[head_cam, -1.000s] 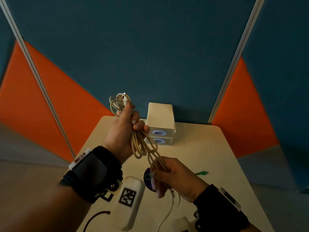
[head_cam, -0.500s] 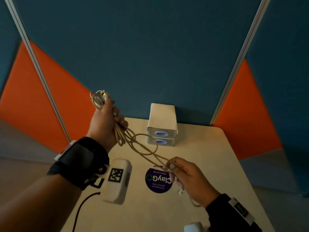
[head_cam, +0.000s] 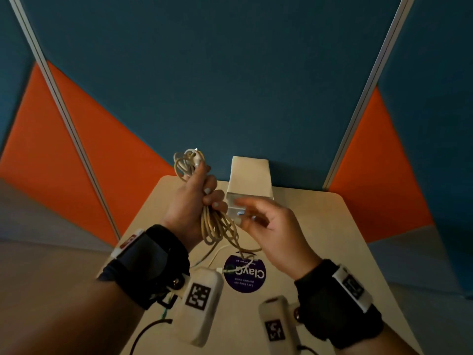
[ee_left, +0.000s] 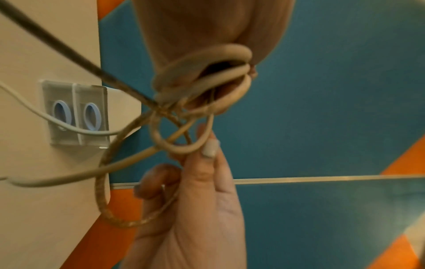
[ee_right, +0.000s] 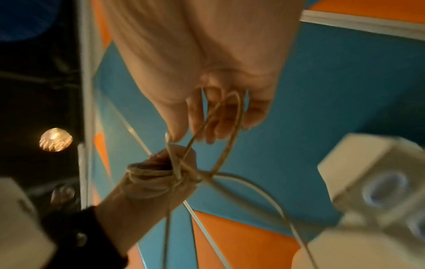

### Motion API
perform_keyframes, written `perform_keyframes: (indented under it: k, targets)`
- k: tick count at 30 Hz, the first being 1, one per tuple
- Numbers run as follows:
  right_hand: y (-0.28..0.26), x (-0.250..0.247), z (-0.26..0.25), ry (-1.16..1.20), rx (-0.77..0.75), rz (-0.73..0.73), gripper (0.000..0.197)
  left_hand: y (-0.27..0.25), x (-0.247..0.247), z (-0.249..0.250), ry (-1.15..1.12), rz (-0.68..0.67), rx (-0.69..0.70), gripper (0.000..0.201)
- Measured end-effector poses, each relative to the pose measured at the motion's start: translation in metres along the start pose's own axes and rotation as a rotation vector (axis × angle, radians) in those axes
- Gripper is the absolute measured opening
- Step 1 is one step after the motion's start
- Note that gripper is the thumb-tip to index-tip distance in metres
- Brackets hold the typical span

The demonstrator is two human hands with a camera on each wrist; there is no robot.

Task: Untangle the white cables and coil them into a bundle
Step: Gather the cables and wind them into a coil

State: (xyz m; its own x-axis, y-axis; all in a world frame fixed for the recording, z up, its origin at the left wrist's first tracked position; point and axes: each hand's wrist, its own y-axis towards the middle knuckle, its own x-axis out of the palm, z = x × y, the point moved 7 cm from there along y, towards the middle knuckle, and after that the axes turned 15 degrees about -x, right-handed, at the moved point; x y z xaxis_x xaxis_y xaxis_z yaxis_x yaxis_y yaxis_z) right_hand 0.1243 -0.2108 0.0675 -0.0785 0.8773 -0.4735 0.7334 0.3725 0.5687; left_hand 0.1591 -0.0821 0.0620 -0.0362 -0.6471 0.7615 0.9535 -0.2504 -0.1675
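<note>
The white cables (head_cam: 217, 230) hang as a bunch of cream loops from my left hand (head_cam: 208, 198), which grips them in a fist above the table; more loops and a plug stick out above the fist (head_cam: 188, 161). My right hand (head_cam: 243, 213) is raised just right of the fist. In the right wrist view its thumb and fingers pinch a loose loop of cable (ee_right: 230, 116) that runs to the left hand (ee_right: 161, 174). The left wrist view shows that same pinch on a loop (ee_left: 184, 147). Loose tails trail down onto the table (head_cam: 217, 254).
A pale table (head_cam: 332, 226) stands against blue and orange wall panels. At its far edge sits a white box with two blue rings (head_cam: 250, 180). A round purple sticker (head_cam: 245, 274) lies below the hands. Wrist-worn camera units hang under both wrists.
My right hand has risen from low over the sticker to beside the left fist, bringing its strand up. The stretched cable has gone slack into loops, and the left hand has moved right.
</note>
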Motion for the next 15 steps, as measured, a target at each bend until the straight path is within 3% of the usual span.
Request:
perform_keyframes:
  k: [3,6,8,12,14,15]
  targets:
    - [0.006,-0.001,-0.004,-0.116,-0.059,-0.088,0.012,-0.001,0.000,-0.001,0.066,-0.014,-0.022,0.026]
    - [0.002,-0.012,0.008,0.045,0.077,-0.035,0.019,-0.001,-0.004,0.001,0.126,-0.011,-0.037,0.026]
    - [-0.007,-0.021,0.019,0.307,0.222,0.093,0.025,-0.002,-0.009,0.004,0.147,0.004,-0.038,0.028]
    - [-0.019,-0.039,0.038,0.986,0.446,0.500,0.027,-0.004,-0.018,0.007,0.139,0.024,-0.041,0.030]
    - [-0.022,-0.043,0.041,0.943,0.499,0.506,0.029,-0.005,-0.019,0.006,0.134,0.021,-0.047,0.030]
    - [-0.022,-0.043,0.041,0.745,0.504,0.412,0.031,-0.005,-0.017,0.006,0.136,0.015,-0.049,0.030]
